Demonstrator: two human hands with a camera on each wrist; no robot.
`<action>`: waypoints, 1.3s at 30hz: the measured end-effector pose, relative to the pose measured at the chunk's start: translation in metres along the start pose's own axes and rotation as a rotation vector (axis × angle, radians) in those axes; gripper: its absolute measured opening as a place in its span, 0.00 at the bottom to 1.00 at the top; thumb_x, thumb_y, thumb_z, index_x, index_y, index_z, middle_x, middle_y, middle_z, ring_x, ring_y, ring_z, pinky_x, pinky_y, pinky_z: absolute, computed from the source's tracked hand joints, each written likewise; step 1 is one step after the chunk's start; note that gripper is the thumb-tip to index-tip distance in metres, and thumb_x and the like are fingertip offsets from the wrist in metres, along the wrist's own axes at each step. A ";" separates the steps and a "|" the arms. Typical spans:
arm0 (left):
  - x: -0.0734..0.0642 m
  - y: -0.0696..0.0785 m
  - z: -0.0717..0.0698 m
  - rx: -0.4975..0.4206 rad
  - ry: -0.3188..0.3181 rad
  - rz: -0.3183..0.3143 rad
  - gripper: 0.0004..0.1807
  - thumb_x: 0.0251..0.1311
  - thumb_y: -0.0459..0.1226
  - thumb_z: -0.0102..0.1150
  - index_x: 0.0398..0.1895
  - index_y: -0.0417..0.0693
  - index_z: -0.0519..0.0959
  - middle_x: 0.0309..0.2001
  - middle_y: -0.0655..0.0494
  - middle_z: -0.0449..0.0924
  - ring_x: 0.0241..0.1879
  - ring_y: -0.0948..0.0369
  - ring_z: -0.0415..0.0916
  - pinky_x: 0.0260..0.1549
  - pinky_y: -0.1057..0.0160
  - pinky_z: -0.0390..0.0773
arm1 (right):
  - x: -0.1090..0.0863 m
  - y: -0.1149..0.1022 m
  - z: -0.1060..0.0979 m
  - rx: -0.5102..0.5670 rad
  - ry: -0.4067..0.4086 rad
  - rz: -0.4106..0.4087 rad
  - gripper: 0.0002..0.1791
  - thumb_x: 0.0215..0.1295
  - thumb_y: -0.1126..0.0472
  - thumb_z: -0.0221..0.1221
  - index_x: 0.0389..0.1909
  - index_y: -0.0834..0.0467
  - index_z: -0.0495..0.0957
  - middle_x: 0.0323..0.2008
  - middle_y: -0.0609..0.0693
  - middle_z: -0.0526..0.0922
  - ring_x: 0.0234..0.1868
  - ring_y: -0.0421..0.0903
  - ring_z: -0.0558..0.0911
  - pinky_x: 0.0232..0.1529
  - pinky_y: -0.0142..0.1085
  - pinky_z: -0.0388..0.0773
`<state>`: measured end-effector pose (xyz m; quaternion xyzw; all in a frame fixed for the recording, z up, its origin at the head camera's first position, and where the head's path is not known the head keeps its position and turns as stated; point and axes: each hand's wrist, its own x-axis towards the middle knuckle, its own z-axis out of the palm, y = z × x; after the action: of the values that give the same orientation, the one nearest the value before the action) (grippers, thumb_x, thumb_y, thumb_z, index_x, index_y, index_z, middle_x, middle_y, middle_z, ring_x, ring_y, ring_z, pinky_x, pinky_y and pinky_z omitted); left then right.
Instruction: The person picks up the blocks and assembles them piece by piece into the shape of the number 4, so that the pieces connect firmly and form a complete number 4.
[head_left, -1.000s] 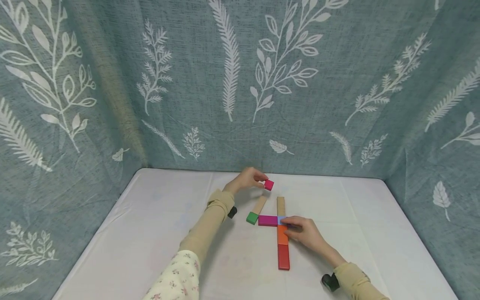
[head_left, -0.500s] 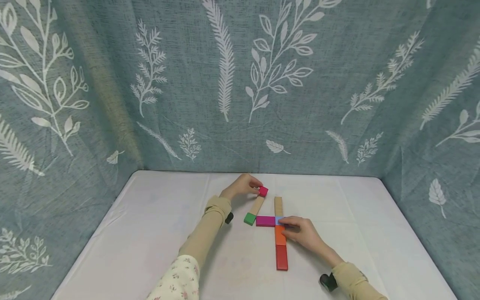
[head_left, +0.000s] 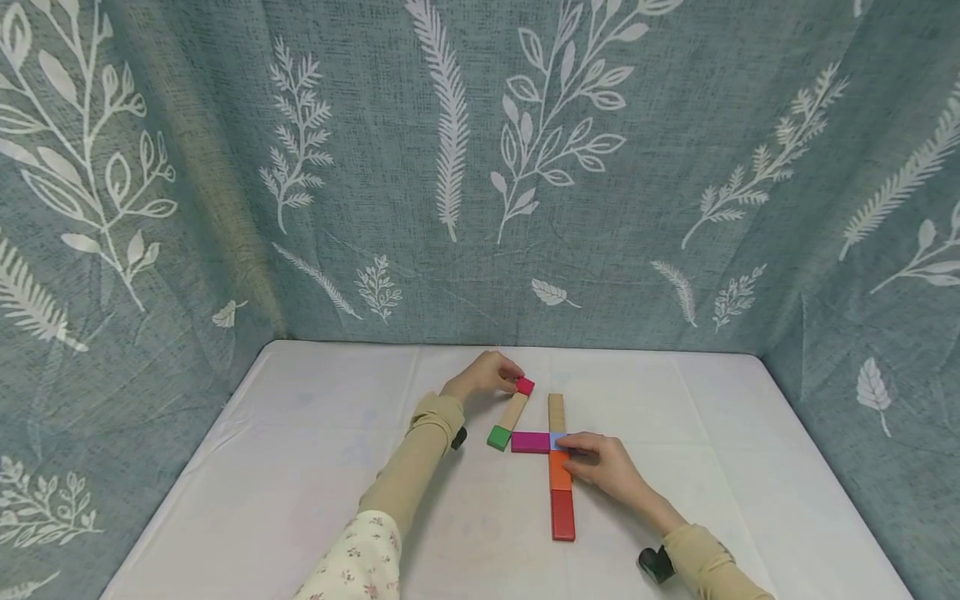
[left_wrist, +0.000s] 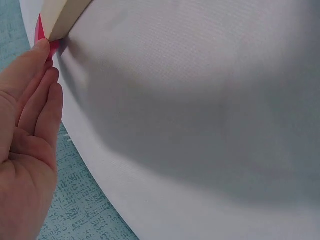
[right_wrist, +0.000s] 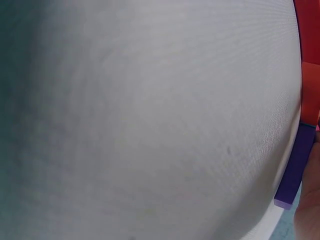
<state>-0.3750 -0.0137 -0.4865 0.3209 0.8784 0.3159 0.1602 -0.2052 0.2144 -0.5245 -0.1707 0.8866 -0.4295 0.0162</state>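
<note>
My left hand (head_left: 486,372) pinches a crimson cube (head_left: 527,386) at the far end of a tilted plain wooden block (head_left: 514,412); the left wrist view shows them meeting. A green block (head_left: 498,437) joins that strip's near end. My right hand (head_left: 609,465) lies over a cross of blocks, index fingertip at the light blue piece (head_left: 553,438), thumb at the right edge of the orange block (head_left: 560,475). Its grip is partly hidden. A purple block (right_wrist: 296,162) sits beside it in the right wrist view, mostly covered in the head view.
A magenta block (head_left: 531,442) runs left from the light blue piece towards the green one. Another plain wooden block (head_left: 556,412) extends away from it, and a red block (head_left: 562,517) continues nearer than the orange. A leaf-patterned curtain (head_left: 480,208) rises behind the white table (head_left: 337,400).
My left hand has brought the crimson cube down and slightly left, onto the far end of the tilted wooden block. My right hand has stayed at the cross; the head view shifted slightly.
</note>
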 end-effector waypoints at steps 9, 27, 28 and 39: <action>0.002 -0.001 0.002 -0.027 -0.005 -0.059 0.16 0.55 0.30 0.64 0.48 0.38 0.82 0.48 0.45 0.84 0.49 0.54 0.81 0.46 0.65 0.80 | 0.001 0.001 0.000 -0.003 0.000 -0.005 0.19 0.56 0.63 0.66 0.51 0.57 0.81 0.49 0.53 0.83 0.52 0.52 0.81 0.52 0.40 0.79; -0.001 0.002 0.003 -0.032 0.015 -0.122 0.16 0.55 0.30 0.64 0.48 0.39 0.82 0.47 0.47 0.84 0.49 0.55 0.81 0.46 0.65 0.80 | 0.003 0.003 -0.001 0.017 -0.004 -0.031 0.19 0.57 0.64 0.66 0.51 0.59 0.81 0.49 0.54 0.83 0.52 0.52 0.81 0.52 0.41 0.79; -0.002 0.003 0.004 -0.026 0.022 -0.119 0.15 0.55 0.30 0.64 0.48 0.39 0.82 0.47 0.47 0.84 0.48 0.55 0.81 0.46 0.65 0.80 | 0.002 0.002 -0.001 0.017 -0.004 -0.034 0.19 0.57 0.63 0.66 0.51 0.59 0.81 0.49 0.54 0.84 0.52 0.52 0.81 0.52 0.41 0.79; -0.015 0.008 0.001 -0.021 0.148 -0.102 0.15 0.60 0.33 0.60 0.50 0.40 0.81 0.50 0.47 0.82 0.52 0.53 0.78 0.53 0.60 0.77 | 0.004 -0.003 -0.004 -0.041 -0.009 -0.079 0.19 0.56 0.66 0.65 0.50 0.62 0.80 0.48 0.56 0.84 0.51 0.53 0.82 0.51 0.42 0.79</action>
<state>-0.3599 -0.0185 -0.4807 0.2499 0.8997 0.3393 0.1141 -0.2085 0.2145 -0.5194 -0.2078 0.8877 -0.4108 -0.0002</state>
